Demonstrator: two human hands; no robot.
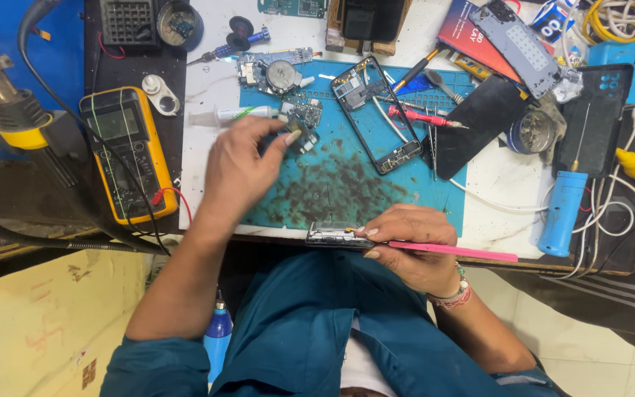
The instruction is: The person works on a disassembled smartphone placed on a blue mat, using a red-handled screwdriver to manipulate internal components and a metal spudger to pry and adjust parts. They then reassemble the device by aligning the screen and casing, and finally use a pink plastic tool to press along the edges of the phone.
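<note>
My left hand (240, 165) reaches over the blue work mat (347, 184), its fingertips pinching a small circuit-board part (301, 138) near a cluster of loose phone boards (304, 114). My right hand (409, 246) rests at the table's near edge, holding a pink flat pry tool (464, 252) that points right, and it steadies a phone (336, 235) seen edge-on there. An opened phone frame (376, 114) lies tilted on the mat beyond.
A yellow multimeter (128, 151) lies left with its leads. A red screwdriver (424, 117), a black phone panel (479, 125), a blue-handled tool (561, 213), a black phone case (600, 117), cables and a white tube (233, 114) crowd the table. A hot-air handle (9, 103) sits far left.
</note>
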